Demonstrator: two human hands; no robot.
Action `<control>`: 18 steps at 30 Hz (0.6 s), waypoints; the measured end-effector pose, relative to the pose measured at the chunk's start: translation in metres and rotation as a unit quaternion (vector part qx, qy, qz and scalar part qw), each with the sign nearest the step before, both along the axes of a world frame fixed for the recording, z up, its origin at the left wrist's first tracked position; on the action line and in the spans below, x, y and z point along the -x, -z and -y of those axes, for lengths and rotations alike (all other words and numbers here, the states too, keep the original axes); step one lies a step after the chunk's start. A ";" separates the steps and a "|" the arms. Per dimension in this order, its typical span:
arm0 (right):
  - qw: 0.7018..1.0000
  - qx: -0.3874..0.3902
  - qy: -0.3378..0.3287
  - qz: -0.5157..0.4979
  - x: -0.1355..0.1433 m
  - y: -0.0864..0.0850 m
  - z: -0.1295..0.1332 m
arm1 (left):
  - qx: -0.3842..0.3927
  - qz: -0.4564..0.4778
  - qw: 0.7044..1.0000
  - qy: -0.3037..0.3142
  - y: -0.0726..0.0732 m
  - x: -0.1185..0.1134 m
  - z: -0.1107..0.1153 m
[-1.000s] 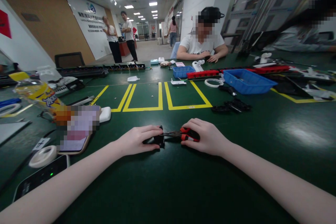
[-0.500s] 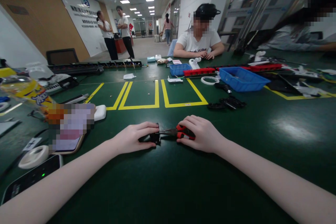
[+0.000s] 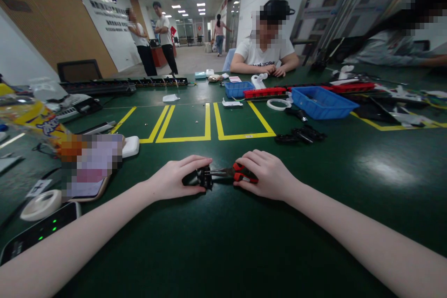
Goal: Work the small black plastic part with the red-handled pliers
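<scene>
My left hand [image 3: 176, 179] pinches a small black part [image 3: 205, 178] between thumb and fingers, just above the green table. My right hand [image 3: 267, 174] is closed round the red handles of a pair of long-nosed pliers [image 3: 238, 173]. The thin metal jaws point left and their tips meet the black part; whether they are clamped on it is too small to tell. Several similar black parts [image 3: 302, 135] lie in a loose group beyond my right hand.
Yellow tape [image 3: 183, 139] marks out rectangles ahead. Two blue bins, one of them large [image 3: 323, 104], stand further back near a tape ring [image 3: 278, 104]. At left are a phone [image 3: 94, 167], a drink bottle [image 3: 33, 118], a tape roll [image 3: 41, 205] and a black device [image 3: 42, 230]. A person [image 3: 265, 53] sits opposite.
The black part has turned a little in my left hand, so more of its side shows. My right hand still holds the pliers against it. The view has shifted slightly.
</scene>
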State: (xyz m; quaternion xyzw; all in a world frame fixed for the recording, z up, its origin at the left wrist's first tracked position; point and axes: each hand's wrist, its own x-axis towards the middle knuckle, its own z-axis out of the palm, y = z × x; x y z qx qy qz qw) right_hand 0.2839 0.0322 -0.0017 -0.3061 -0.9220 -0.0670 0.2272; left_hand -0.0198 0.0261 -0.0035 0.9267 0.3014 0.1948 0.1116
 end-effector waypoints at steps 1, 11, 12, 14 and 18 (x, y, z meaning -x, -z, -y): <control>1.000 0.002 0.000 0.000 0.000 0.000 0.000 | 0.002 0.000 1.000 -0.006 0.000 0.000 0.000; 0.999 0.044 0.004 -0.008 0.001 -0.002 -0.001 | 0.011 0.003 1.000 -0.003 -0.001 -0.001 -0.003; 0.999 0.046 0.003 -0.008 0.001 -0.002 -0.001 | 0.011 0.002 1.000 -0.002 -0.002 -0.002 -0.003; 0.999 0.049 0.003 -0.010 0.002 -0.002 -0.001 | 0.027 -0.004 1.000 0.000 -0.003 -0.003 -0.004; 0.999 0.054 0.006 -0.007 0.002 -0.003 -0.001 | 0.059 -0.007 0.998 0.014 -0.003 -0.002 -0.006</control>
